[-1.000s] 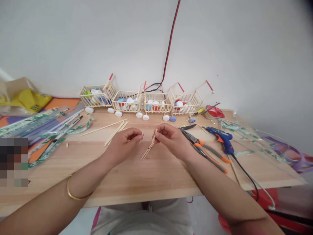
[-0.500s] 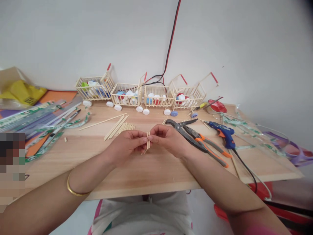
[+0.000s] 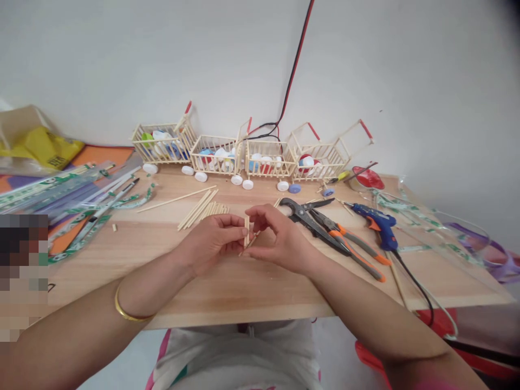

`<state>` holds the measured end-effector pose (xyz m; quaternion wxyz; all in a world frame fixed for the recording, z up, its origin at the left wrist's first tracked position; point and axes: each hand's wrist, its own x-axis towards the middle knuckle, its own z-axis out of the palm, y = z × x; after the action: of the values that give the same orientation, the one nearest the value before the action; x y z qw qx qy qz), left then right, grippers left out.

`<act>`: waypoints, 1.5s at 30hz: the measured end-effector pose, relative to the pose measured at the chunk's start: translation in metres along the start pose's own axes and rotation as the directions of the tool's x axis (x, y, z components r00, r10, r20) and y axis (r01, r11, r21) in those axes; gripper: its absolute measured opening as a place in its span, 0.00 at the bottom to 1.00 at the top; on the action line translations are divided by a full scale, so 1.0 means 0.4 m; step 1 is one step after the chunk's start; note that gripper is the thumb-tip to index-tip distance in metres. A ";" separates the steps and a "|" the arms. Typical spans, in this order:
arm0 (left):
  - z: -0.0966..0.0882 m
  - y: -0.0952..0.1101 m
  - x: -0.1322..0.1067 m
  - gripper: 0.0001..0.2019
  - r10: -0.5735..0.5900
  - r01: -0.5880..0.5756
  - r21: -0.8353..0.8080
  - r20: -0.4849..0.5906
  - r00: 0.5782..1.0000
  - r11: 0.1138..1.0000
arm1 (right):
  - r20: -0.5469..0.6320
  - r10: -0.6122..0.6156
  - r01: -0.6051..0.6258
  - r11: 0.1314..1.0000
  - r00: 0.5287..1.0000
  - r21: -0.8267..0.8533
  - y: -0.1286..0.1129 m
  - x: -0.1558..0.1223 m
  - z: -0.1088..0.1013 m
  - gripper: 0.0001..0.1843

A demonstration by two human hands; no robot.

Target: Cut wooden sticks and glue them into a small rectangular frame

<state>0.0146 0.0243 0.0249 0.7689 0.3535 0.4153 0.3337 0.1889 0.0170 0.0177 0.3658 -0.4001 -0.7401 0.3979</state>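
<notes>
Short pale wooden sticks [image 3: 246, 231] stand upright, side by side, pinched between the thumb and fingers of my left hand [image 3: 213, 238]. My right hand [image 3: 282, 238] is close on their other side. Its thumb and forefinger are spread apart, near the bottom and top ends of the sticks; whether they touch is unclear. Another thin stick [image 3: 255, 236] slants between the hands, and its hold is partly hidden. Just behind my left hand lie a pile of short sticks [image 3: 213, 210] and several longer sticks [image 3: 195, 208].
Small stick-built carts [image 3: 219, 162] with bottle-cap wheels line the wall. To the right lie black pincers [image 3: 309, 222], orange-handled pliers [image 3: 353, 246] and a blue glue gun [image 3: 377, 222] with its cord. Plastic-wrapped strips [image 3: 89, 200] cover the left side. A person is partly visible at far left.
My right thumb and forefinger have parted from their pinch on the sticks and spread open. My left hand keeps its hold. The whole view has shifted slightly.
</notes>
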 end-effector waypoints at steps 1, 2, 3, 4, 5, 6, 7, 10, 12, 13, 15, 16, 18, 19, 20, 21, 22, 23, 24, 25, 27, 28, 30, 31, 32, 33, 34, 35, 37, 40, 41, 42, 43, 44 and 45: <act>0.001 0.000 0.000 0.09 0.004 -0.004 -0.003 -0.008 1.000 1.000 | -0.007 -0.036 0.036 0.996 0.999 -0.082 -0.004 -0.001 0.001 0.31; 0.001 -0.001 0.000 0.09 0.009 -0.009 -0.005 -0.012 1.000 1.000 | -0.010 -0.066 0.064 0.988 0.998 -0.138 -0.007 -0.002 0.001 0.30; 0.002 -0.001 -0.001 0.09 0.012 -0.013 -0.006 -0.014 1.000 1.000 | -0.009 -0.086 0.083 0.981 0.996 -0.174 -0.010 -0.002 0.002 0.28; 0.002 -0.001 -0.001 0.09 0.014 -0.014 -0.007 -0.011 1.000 1.000 | -0.008 -0.101 0.098 0.975 0.995 -0.199 -0.011 -0.002 0.001 0.26; 0.002 0.000 -0.001 0.09 0.017 -0.017 -0.010 -0.002 1.000 1.000 | -0.006 -0.116 0.112 0.969 0.993 -0.218 -0.013 -0.002 0.001 0.26; 0.001 0.000 -0.001 0.09 0.017 -0.017 -0.010 0.009 1.000 1.000 | -0.002 -0.130 0.126 0.964 0.992 -0.234 -0.013 -0.002 0.000 0.25; -0.001 0.000 -0.001 0.08 0.019 -0.018 -0.009 0.022 1.000 1.000 | 0.002 -0.140 0.137 0.959 0.990 -0.247 -0.014 -0.002 -0.002 0.25; -0.006 -0.002 0.001 0.08 0.026 -0.026 0.007 0.057 0.998 1.000 | 0.002 -0.161 0.156 0.951 0.987 -0.268 -0.013 -0.003 -0.006 0.24; -0.010 -0.005 0.001 0.09 0.024 -0.026 0.020 0.067 0.997 0.999 | 0.006 -0.165 0.160 0.949 0.986 -0.270 -0.012 -0.004 -0.007 0.24; -0.012 -0.006 0.001 0.09 0.024 -0.026 0.028 0.067 0.997 0.999 | 0.008 -0.166 0.162 0.949 0.986 -0.271 -0.011 -0.004 -0.006 0.24; -0.013 -0.009 0.002 0.09 0.027 -0.029 0.044 0.054 0.998 0.999 | 0.010 -0.169 0.165 0.946 0.986 -0.277 -0.010 -0.004 -0.003 0.24; -0.014 -0.009 0.002 0.09 0.030 -0.033 0.051 0.048 0.998 0.998 | 0.009 -0.172 0.168 0.945 0.985 -0.282 -0.010 -0.004 -0.001 0.23; -0.014 -0.009 0.002 0.09 0.035 -0.038 0.060 0.045 0.998 0.997 | 0.005 -0.176 0.169 0.942 0.984 -0.290 -0.011 -0.004 0.003 0.22; -0.014 -0.008 0.002 0.09 0.038 -0.041 0.062 0.051 0.998 0.997 | 0.000 -0.179 0.172 0.941 0.984 -0.292 -0.011 -0.004 0.005 0.22; -0.014 -0.006 0.001 0.09 0.041 -0.045 0.064 0.060 0.997 0.997 | -0.006 -0.185 0.175 0.939 0.983 -0.295 -0.012 -0.004 0.006 0.21; -0.014 -0.005 0.000 0.09 0.042 -0.047 0.068 0.070 0.997 0.997 | -0.016 -0.192 0.179 0.937 0.981 -0.300 -0.012 -0.004 0.007 0.21; -0.014 -0.003 -0.001 0.08 0.042 -0.048 0.074 0.077 0.996 0.996 | -0.028 -0.204 0.185 0.933 0.979 -0.307 -0.013 -0.004 0.008 0.21; -0.014 -0.002 -0.003 0.08 0.044 -0.051 0.080 0.081 0.996 0.995 | -0.039 -0.214 0.191 0.929 0.976 -0.316 -0.013 -0.004 0.008 0.21; -0.014 -0.002 -0.004 0.09 0.048 -0.055 0.087 0.082 0.995 0.995 | -0.047 -0.224 0.198 0.924 0.973 -0.326 -0.013 -0.004 0.009 0.21; -0.014 -0.001 -0.006 0.09 0.053 -0.061 0.095 0.081 0.995 0.994 | -0.049 -0.232 0.203 0.920 0.971 -0.336 -0.012 -0.005 0.009 0.21; -0.014 -0.002 -0.007 0.09 0.070 -0.079 0.113 0.084 0.994 0.990 | -0.048 -0.247 0.217 0.915 0.968 -0.341 -0.008 -0.005 0.009 0.23; -0.014 -0.003 -0.007 0.08 0.078 -0.088 0.123 0.086 0.993 0.988 | -0.047 -0.251 0.222 0.917 0.967 -0.332 -0.006 -0.006 0.009 0.26; -0.014 -0.004 -0.007 0.08 0.086 -0.097 0.138 0.088 0.992 0.986 | -0.044 -0.253 0.228 0.925 0.966 -0.304 -0.002 -0.007 0.008 0.33; -0.014 -0.004 -0.006 0.08 0.088 -0.099 0.138 0.082 0.993 0.985 | -0.038 -0.252 0.230 0.928 0.967 -0.292 0.000 -0.008 0.007 0.36; -0.014 -0.004 -0.005 0.08 0.088 -0.097 0.134 0.073 0.993 0.986 | -0.035 -0.251 0.231 0.930 0.967 -0.288 0.000 -0.008 0.006 0.36; -0.014 -0.004 -0.005 0.08 0.088 -0.095 0.127 0.061 0.994 0.987 | -0.029 -0.251 0.232 0.927 0.967 -0.293 0.000 -0.008 0.005 0.35; -0.014 -0.003 -0.004 0.09 0.088 -0.093 0.118 0.051 0.995 0.989 | -0.023 -0.255 0.236 0.922 0.967 -0.306 -0.002 -0.007 0.003 0.32; -0.014 -0.004 -0.003 0.09 0.085 -0.090 0.113 0.045 0.995 0.990 | -0.017 -0.258 0.239 0.916 0.966 -0.322 -0.004 -0.007 0.002 0.28; -0.017 -0.005 -0.001 0.09 0.079 -0.085 0.113 0.052 0.996 0.990 | -0.008 -0.263 0.243 0.904 0.965 -0.351 -0.009 -0.006 0.001 0.22; -0.020 -0.008 0.000 0.09 0.076 -0.087 0.115 0.094 0.993 0.990 | -0.010 -0.259 0.235 0.893 0.966 -0.383 -0.011 -0.007 -0.001 0.20; -0.020 -0.009 -0.001 0.09 0.079 -0.091 0.115 0.106 0.991 0.989 | -0.019 -0.258 0.231 0.891 0.966 -0.392 -0.011 -0.008 -0.002 0.21; -0.020 -0.009 -0.002 0.09 0.082 -0.096 0.120 0.116 0.990 0.988 | -0.031 -0.259 0.226 0.889 0.965 -0.399 -0.010 -0.008 -0.002 0.22; -0.020 -0.009 -0.003 0.09 0.087 -0.103 0.134 0.121 0.989 0.986 | -0.043 -0.262 0.223 0.887 0.964 -0.404 -0.008 -0.009 -0.003 0.22; -0.019 -0.009 -0.004 0.10 0.093 -0.112 0.153 0.123 0.988 0.982 | -0.053 -0.268 0.225 0.886 0.962 -0.406 -0.008 -0.009 -0.004 0.23; -0.018 -0.009 -0.005 0.10 0.099 -0.120 0.176 0.122 0.988 0.977 | -0.062 -0.275 0.228 0.884 0.959 -0.408 -0.007 -0.010 -0.005 0.23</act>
<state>0.0083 0.0227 0.0198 0.7359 0.4629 0.3801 0.3156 0.1913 0.0130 0.0202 0.3687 -0.3892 -0.8280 0.1644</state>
